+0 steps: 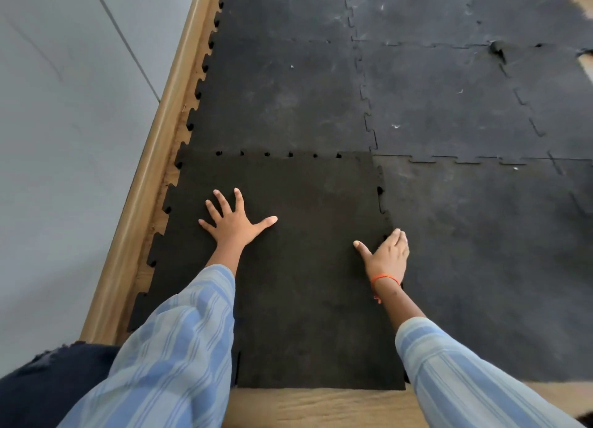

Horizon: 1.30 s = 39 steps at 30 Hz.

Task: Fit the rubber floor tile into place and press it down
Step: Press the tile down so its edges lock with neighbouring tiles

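Note:
A dark rubber floor tile [305, 283] with jigsaw edges lies flat on the floor in front of me, darker than the dusty tiles around it. Small gaps show along its far seam [279, 154] and along its right seam. My left hand [232, 220] rests flat on the tile's left half, fingers spread wide. My right hand [386, 257] lies on the tile's right edge, fingers together over the seam with the neighbouring tile [481, 267]. An orange thread circles my right wrist. Both hands hold nothing.
Several laid rubber tiles [417, 90] cover the floor ahead and to the right. A wooden skirting board [154, 171] runs along the grey wall [64, 139] at left. Bare wood floor [321, 405] shows at the near edge. A lifted tile corner [497, 50] sits at far right.

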Each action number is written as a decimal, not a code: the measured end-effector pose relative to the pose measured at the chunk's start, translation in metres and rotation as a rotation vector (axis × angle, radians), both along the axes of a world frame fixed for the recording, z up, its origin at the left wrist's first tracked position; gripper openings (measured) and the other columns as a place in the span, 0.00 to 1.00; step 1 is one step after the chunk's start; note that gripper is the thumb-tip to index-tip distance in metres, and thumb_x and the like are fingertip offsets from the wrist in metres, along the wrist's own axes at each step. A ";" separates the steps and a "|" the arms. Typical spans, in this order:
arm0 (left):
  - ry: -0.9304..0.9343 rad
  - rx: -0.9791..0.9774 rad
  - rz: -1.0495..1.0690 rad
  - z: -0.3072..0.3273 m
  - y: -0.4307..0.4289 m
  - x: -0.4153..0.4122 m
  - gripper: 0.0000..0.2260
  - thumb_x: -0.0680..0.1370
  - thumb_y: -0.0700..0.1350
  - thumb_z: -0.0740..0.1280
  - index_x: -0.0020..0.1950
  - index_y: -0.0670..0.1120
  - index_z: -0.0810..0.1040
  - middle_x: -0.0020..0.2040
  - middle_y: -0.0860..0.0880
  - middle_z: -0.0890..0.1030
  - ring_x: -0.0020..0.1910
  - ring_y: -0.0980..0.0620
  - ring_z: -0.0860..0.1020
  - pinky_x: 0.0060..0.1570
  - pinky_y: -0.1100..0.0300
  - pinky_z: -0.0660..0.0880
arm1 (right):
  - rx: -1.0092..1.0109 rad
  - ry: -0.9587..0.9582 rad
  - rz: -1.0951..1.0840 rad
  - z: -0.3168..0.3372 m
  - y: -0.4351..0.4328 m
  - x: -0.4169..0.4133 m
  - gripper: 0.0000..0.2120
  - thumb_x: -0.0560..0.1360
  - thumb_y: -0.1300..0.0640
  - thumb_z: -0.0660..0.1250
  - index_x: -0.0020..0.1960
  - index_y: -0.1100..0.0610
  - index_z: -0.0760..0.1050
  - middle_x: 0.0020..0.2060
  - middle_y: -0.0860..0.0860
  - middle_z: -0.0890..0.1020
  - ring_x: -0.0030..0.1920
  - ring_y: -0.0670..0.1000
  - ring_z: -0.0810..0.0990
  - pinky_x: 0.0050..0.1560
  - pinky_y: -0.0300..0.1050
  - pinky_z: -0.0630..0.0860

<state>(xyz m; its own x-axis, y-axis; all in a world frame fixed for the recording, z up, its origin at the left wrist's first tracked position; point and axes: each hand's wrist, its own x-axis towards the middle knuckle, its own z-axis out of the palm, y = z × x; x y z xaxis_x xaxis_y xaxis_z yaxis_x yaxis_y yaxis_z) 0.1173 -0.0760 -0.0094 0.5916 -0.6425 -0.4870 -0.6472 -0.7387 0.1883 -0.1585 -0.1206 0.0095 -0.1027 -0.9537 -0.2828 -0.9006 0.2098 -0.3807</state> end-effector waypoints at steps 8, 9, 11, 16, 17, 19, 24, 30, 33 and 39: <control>-0.071 -0.100 -0.370 -0.013 -0.011 -0.064 0.48 0.67 0.78 0.49 0.77 0.53 0.37 0.78 0.47 0.34 0.76 0.43 0.36 0.70 0.33 0.42 | 0.061 0.170 0.306 -0.015 0.001 -0.010 0.38 0.80 0.38 0.47 0.77 0.62 0.36 0.78 0.56 0.37 0.78 0.53 0.36 0.77 0.54 0.39; -0.068 -0.099 -0.366 -0.015 -0.013 -0.070 0.48 0.67 0.78 0.48 0.77 0.54 0.36 0.78 0.47 0.34 0.76 0.43 0.36 0.69 0.33 0.41 | 0.074 0.176 0.309 -0.015 0.000 -0.011 0.39 0.80 0.38 0.47 0.77 0.62 0.35 0.78 0.56 0.37 0.78 0.54 0.36 0.77 0.54 0.40; -0.082 -0.096 -0.357 -0.018 -0.018 -0.072 0.49 0.66 0.79 0.47 0.77 0.54 0.36 0.78 0.47 0.33 0.76 0.43 0.35 0.69 0.33 0.40 | 0.081 0.197 0.322 -0.017 -0.002 -0.011 0.39 0.80 0.38 0.46 0.77 0.62 0.35 0.78 0.56 0.36 0.78 0.54 0.35 0.77 0.54 0.40; -0.065 -0.099 -0.416 -0.014 -0.039 -0.056 0.52 0.64 0.80 0.52 0.77 0.53 0.37 0.78 0.48 0.35 0.77 0.45 0.37 0.69 0.33 0.42 | 0.102 0.201 0.336 -0.014 -0.003 -0.011 0.39 0.80 0.38 0.45 0.77 0.62 0.34 0.78 0.56 0.35 0.78 0.54 0.35 0.78 0.54 0.41; -0.050 -0.102 -0.415 -0.011 -0.046 -0.050 0.53 0.64 0.79 0.53 0.78 0.52 0.37 0.78 0.48 0.35 0.77 0.46 0.37 0.70 0.34 0.42 | 0.101 0.204 0.336 -0.014 -0.003 -0.012 0.39 0.80 0.37 0.45 0.77 0.62 0.33 0.77 0.56 0.35 0.78 0.54 0.35 0.78 0.54 0.41; -0.045 -0.107 -0.392 -0.003 -0.059 -0.035 0.56 0.63 0.79 0.56 0.78 0.49 0.37 0.78 0.48 0.36 0.77 0.47 0.38 0.71 0.35 0.43 | 0.097 0.202 0.334 -0.016 -0.003 -0.013 0.39 0.80 0.36 0.45 0.77 0.61 0.33 0.77 0.56 0.34 0.77 0.53 0.34 0.78 0.54 0.40; -0.039 -0.083 -0.378 0.010 -0.102 -0.006 0.63 0.58 0.80 0.59 0.78 0.43 0.38 0.78 0.47 0.36 0.77 0.47 0.38 0.71 0.35 0.44 | 0.086 0.205 0.351 -0.024 -0.004 -0.015 0.40 0.80 0.36 0.44 0.76 0.61 0.32 0.77 0.56 0.33 0.77 0.54 0.33 0.78 0.54 0.41; -0.057 -0.053 -0.408 0.001 -0.133 0.008 0.60 0.56 0.81 0.60 0.78 0.52 0.44 0.79 0.48 0.41 0.76 0.45 0.36 0.69 0.30 0.41 | -0.060 0.242 0.382 -0.026 0.016 -0.023 0.47 0.74 0.28 0.44 0.77 0.61 0.38 0.78 0.56 0.40 0.78 0.54 0.38 0.77 0.53 0.40; -0.074 -0.084 -0.415 -0.006 -0.130 0.008 0.55 0.58 0.80 0.60 0.78 0.56 0.47 0.79 0.48 0.42 0.76 0.43 0.36 0.67 0.29 0.41 | -0.202 0.212 0.391 -0.029 0.065 -0.037 0.45 0.75 0.29 0.48 0.77 0.64 0.55 0.78 0.59 0.55 0.78 0.54 0.51 0.78 0.54 0.49; -0.055 -0.116 -0.387 -0.002 -0.132 0.003 0.52 0.60 0.76 0.65 0.77 0.53 0.53 0.80 0.47 0.44 0.76 0.43 0.37 0.67 0.27 0.41 | -0.161 0.172 0.540 -0.032 0.136 -0.032 0.42 0.75 0.30 0.52 0.73 0.63 0.65 0.75 0.58 0.64 0.77 0.54 0.58 0.75 0.57 0.51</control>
<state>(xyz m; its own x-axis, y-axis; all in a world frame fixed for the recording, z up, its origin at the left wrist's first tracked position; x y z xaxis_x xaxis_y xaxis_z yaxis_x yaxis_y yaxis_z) 0.1201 -0.2076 -0.0116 0.3181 -0.8719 -0.3722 -0.8848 -0.4140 0.2137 -0.1902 0.0157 -0.0229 0.3777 -0.9132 -0.1528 -0.9156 -0.3438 -0.2086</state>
